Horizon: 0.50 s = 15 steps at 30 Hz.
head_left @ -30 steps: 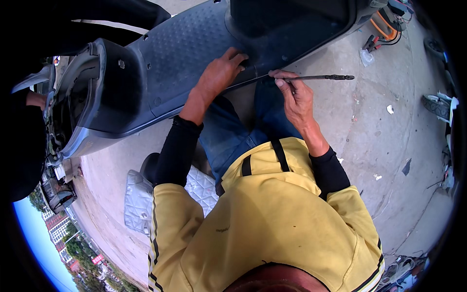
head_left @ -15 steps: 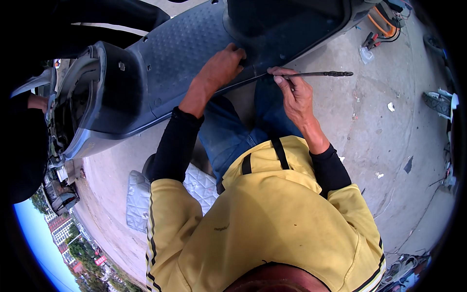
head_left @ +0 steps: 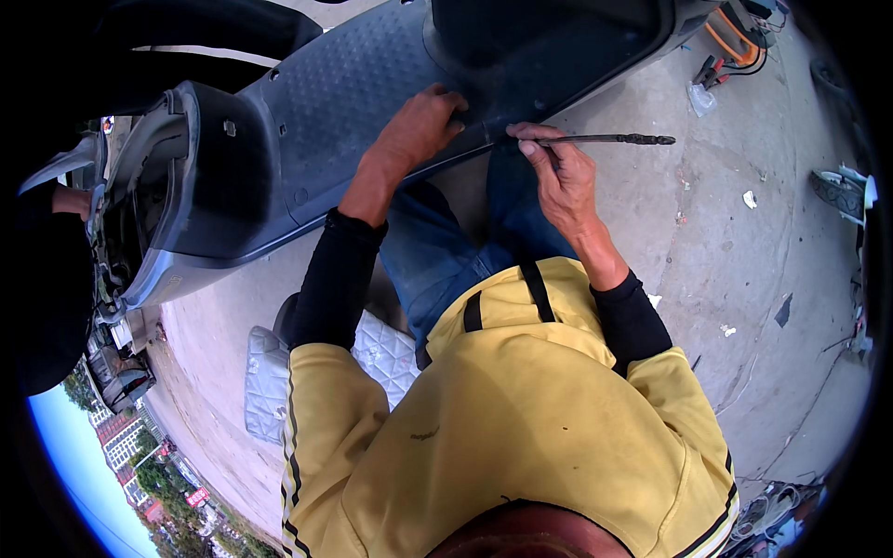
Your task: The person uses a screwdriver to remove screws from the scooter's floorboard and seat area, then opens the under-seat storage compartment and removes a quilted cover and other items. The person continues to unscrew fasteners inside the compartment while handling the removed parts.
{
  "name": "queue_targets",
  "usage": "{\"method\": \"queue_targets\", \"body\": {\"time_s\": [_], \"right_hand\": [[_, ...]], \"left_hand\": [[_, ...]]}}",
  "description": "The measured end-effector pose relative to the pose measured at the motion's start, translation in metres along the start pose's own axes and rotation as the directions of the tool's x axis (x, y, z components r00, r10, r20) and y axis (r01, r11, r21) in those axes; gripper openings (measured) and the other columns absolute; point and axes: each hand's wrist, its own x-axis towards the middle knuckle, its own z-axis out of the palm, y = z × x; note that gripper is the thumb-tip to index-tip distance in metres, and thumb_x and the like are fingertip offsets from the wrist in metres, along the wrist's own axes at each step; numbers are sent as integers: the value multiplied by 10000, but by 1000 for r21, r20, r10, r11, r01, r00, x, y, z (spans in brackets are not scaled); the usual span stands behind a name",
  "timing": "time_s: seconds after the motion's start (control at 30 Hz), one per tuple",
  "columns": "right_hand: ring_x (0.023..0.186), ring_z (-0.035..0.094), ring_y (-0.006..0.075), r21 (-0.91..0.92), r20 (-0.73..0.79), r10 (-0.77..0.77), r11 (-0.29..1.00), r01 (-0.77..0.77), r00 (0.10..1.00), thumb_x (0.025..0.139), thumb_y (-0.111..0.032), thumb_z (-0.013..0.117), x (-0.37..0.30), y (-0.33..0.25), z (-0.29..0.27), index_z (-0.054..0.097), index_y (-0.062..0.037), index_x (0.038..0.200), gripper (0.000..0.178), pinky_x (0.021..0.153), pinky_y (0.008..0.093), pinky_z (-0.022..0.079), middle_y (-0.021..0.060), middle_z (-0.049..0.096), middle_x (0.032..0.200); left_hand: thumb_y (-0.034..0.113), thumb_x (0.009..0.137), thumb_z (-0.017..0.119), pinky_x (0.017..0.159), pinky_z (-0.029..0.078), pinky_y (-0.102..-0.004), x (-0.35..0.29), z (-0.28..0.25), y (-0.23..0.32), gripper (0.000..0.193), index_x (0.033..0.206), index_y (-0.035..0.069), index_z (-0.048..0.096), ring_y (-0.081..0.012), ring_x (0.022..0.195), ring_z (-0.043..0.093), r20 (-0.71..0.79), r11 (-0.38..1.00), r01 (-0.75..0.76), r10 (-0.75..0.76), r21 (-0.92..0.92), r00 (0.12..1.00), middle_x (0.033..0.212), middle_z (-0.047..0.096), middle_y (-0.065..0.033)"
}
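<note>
A dark scooter body with a dimpled footboard (head_left: 335,102) stretches across the upper part of the view. My left hand (head_left: 420,127) is closed at the near side of the footboard, fingers curled down to its surface; whatever they may hold is hidden. Just right of it, beside the panel's lower edge, my right hand (head_left: 561,172) is closed on a thin dark screwdriver shaft (head_left: 605,139). The shaft lies nearly level, and its cross-shaped tip points right, away from the scooter.
Another person's hand (head_left: 70,199) touches the scooter's opened end at far left. Clamp cables (head_left: 712,73) and an orange-framed object (head_left: 735,42) lie at upper right. A silver quilted pad (head_left: 267,381) is on the concrete at my left. A wheel (head_left: 837,192) stands at far right.
My right hand has shifted very slightly left with the screwdriver shaft. My left hand stays nearly in place on the footboard, and the whole view has moved a little.
</note>
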Motion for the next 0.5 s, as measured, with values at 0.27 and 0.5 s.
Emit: {"method": "queue_targets", "body": {"time_s": [0.27, 0.5], "right_hand": [[952, 754, 266, -16, 1, -15, 1000, 15, 1000, 1025, -11, 652, 4, 1, 6, 722, 11, 1128, 126, 853, 341, 588, 138, 779, 1105], [945, 754, 272, -18, -15, -20, 1000, 20, 1000, 1022, -8, 650, 4, 1, 7, 722, 8, 1117, 120, 848, 348, 582, 140, 777, 1084]], "left_hand": [[77, 882, 782, 924, 562, -478, -2, 0, -6, 295, 1170, 18, 760, -408, 1017, 699, -28, 998, -59, 59, -9, 998, 1128, 688, -182], [79, 878, 788, 905, 554, -486, -3, 5, -11, 303, 1173, 13, 761, -405, 984, 689, -49, 997, -70, 69, -35, 996, 1081, 669, -178]]}}
